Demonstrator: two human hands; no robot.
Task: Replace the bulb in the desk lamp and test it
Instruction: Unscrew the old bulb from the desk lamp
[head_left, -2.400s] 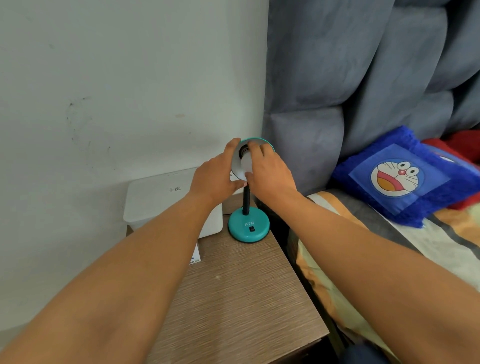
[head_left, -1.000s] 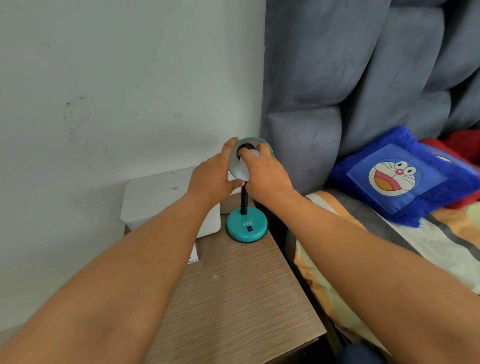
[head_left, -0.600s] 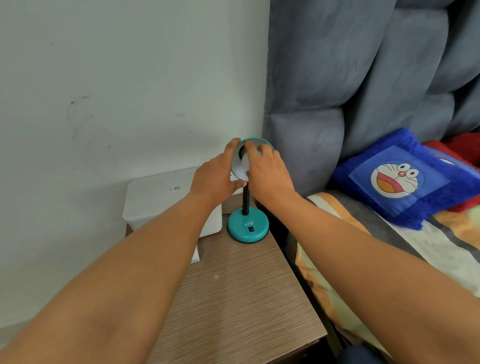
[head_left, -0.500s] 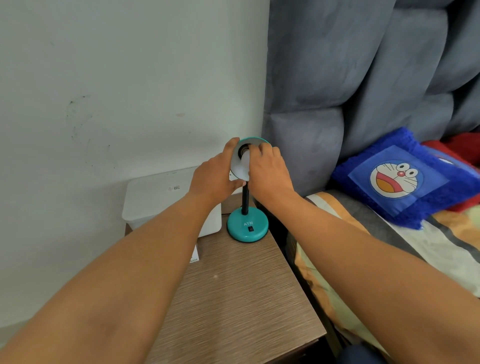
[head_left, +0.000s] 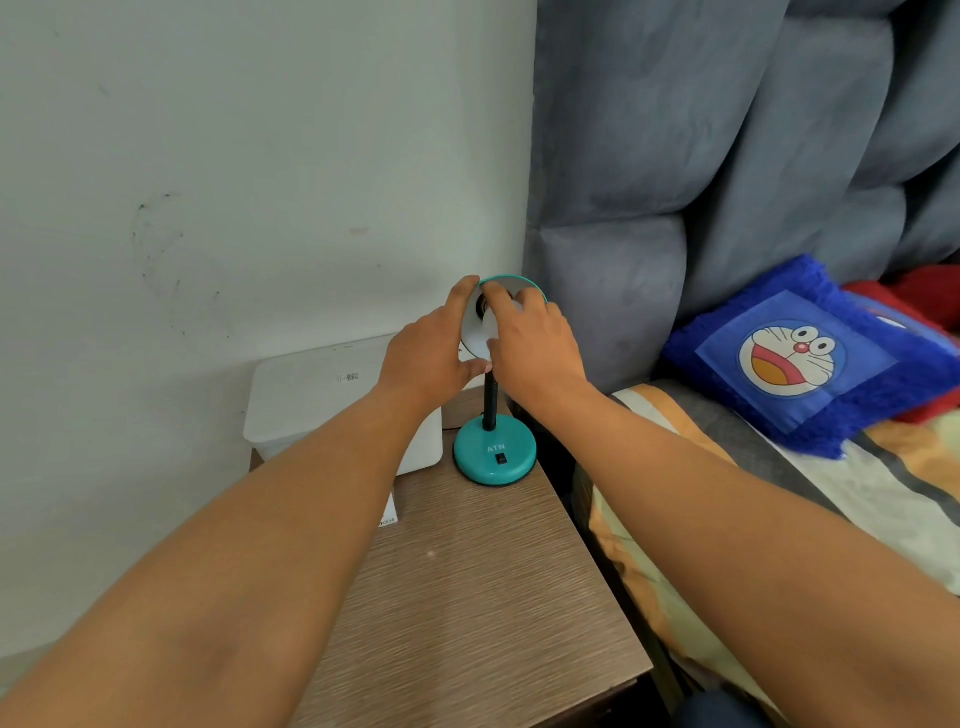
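A small teal desk lamp stands at the back of the wooden bedside table (head_left: 483, 597), with a round base (head_left: 494, 457) bearing a black switch and a black neck (head_left: 489, 405). Its shade (head_left: 475, 332) is white inside with a teal rim and faces me. My left hand (head_left: 428, 353) grips the shade's left edge, thumb under it. My right hand (head_left: 535, 345) reaches into the shade, fingers closed around the white bulb, which is almost wholly hidden behind them.
A white plastic box (head_left: 317, 395) sits against the wall left of the lamp, with a small white card (head_left: 388, 512) beside it. The grey padded headboard (head_left: 675, 182) and the bed with a blue cartoon pillow (head_left: 800, 358) lie to the right.
My right hand's fingers have shifted around the bulb inside the shade, turning slightly. My left hand keeps its hold on the shade. The lamp has not moved.
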